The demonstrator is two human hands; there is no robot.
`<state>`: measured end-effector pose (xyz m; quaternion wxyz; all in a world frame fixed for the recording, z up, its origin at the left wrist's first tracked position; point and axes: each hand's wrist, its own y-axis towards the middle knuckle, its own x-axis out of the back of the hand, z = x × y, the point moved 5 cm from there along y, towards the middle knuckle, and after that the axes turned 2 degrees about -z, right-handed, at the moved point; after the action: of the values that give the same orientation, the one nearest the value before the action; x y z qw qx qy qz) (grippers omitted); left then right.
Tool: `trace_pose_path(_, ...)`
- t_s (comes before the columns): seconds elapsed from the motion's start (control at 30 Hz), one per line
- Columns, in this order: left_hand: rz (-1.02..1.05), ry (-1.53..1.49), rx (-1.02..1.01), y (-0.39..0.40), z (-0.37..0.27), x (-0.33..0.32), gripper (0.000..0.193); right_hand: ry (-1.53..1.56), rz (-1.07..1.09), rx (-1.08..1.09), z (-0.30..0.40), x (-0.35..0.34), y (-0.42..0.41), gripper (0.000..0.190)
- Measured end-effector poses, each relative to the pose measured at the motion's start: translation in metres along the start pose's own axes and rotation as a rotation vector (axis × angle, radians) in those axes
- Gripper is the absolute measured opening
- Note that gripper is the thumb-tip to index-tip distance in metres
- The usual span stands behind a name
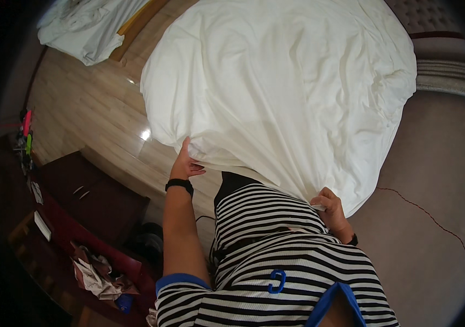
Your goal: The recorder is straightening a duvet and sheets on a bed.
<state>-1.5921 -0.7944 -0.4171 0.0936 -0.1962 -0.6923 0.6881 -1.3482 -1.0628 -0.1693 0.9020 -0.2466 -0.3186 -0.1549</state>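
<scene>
A large white bed cover [273, 81], perhaps a duvet, spreads out before me, with folds running down towards its near edge. My left hand [186, 161] is at its near left corner, thumb on top and fingers below the edge; whether it grips the cloth is hard to tell. At the near right edge, close to my waist, my right hand [329, 205] is closed on the cloth and pulls it into creases. The cover's near edge hangs between both hands, in front of my striped shirt.
Wood flooring [105, 106] lies to the left. Beyond it, white bedding [81, 32] rests on a wooden-edged bed. A dark cabinet [93, 192] and a red desk [130, 261] with crumpled cloth [97, 276] stand at lower left. A padded headboard [428, 16] is at upper right.
</scene>
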Motion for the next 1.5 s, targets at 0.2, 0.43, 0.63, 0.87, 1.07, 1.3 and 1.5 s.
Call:
trace_pose_path(0.2,0.054,-0.026,0.045,0.029,0.002,0.005,0.066,-0.015,0.002,-0.007,0.008,0.001,0.002,0.03)
trace_pose_path(0.43,-0.024,0.195,-0.076,0.033,0.016,0.019,0.064,-0.067,-0.153,-0.113,0.002,0.008,0.001,0.034)
trace_pose_path(0.63,-0.131,0.156,-0.179,0.007,-0.004,0.018,0.075,-0.091,-0.025,-0.03,0.007,0.002,0.001,0.04)
trace_pose_path(0.87,-0.196,0.43,-0.144,-0.002,-0.027,-0.009,0.065,-0.134,-0.014,0.005,0.01,0.003,-0.001,0.042)
trace_pose_path(1.07,-0.126,0.399,-0.099,0.043,-0.003,-0.014,0.035,-0.136,-0.029,0.035,0.011,0.001,-0.004,0.042)
trace_pose_path(1.3,-0.153,-0.036,-0.218,0.034,0.012,-0.008,0.023,-0.122,-0.058,-0.011,0.008,0.003,-0.008,0.044)
trace_pose_path(1.5,0.096,-0.926,-0.519,0.027,0.018,0.008,0.029,-0.094,-0.045,-0.111,0.013,0.003,-0.003,0.042)
